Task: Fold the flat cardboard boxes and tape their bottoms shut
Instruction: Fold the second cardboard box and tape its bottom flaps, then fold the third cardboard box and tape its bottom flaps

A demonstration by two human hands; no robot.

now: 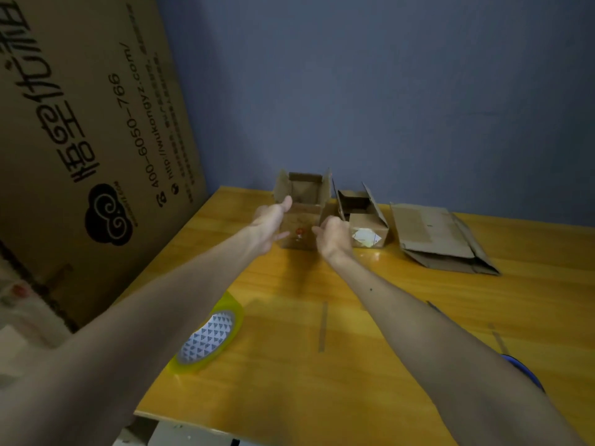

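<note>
Head view: the tape roll (208,335) lies nearest on the desk (386,317). Farther, our left hand (272,222), fingers spread, and right hand (333,236), fingers curled, grip unclear, flank the open box (302,217) at the desk's back; we should steady both sides evenly.

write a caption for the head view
Left hand and right hand flank an open-topped box on the wooden table

Big cardboard sheet (80,123) reads "400-6050-766" and "wukongyz.com".
</note>
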